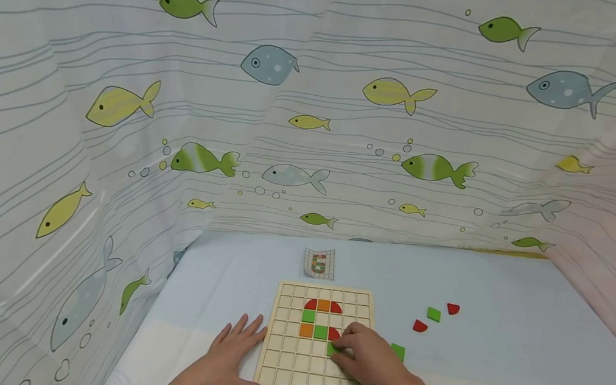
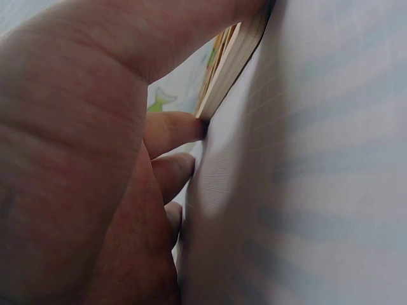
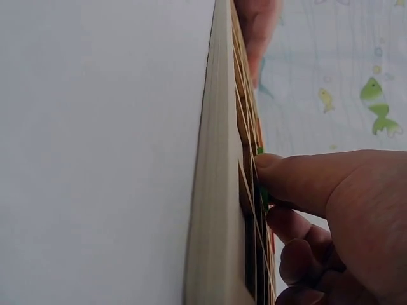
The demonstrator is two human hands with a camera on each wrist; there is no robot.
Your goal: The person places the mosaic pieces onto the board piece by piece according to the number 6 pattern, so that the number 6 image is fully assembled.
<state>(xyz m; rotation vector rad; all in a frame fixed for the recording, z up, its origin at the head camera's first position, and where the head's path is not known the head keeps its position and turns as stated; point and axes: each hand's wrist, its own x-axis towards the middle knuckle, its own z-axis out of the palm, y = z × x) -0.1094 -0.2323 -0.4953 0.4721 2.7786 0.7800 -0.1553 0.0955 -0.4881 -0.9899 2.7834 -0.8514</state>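
Red, green, orange tiles [image 1: 320, 332], beige gridded board [image 1: 301, 361]; seemingly multicoloured card [image 1: 319, 264]

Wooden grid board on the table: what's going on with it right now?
A person's right hand pinches a green square at a board cell just below a red rounded piece. The left hand lies spread along the left edge of the grid board. Seven other coloured pieces sit in cells. Two loose red pieces and two loose green ones lie to the right, and a patterned card lies beyond the board.

a fish-printed curtain [image 1: 339, 91] hangs behind the table [image 1: 498, 344].
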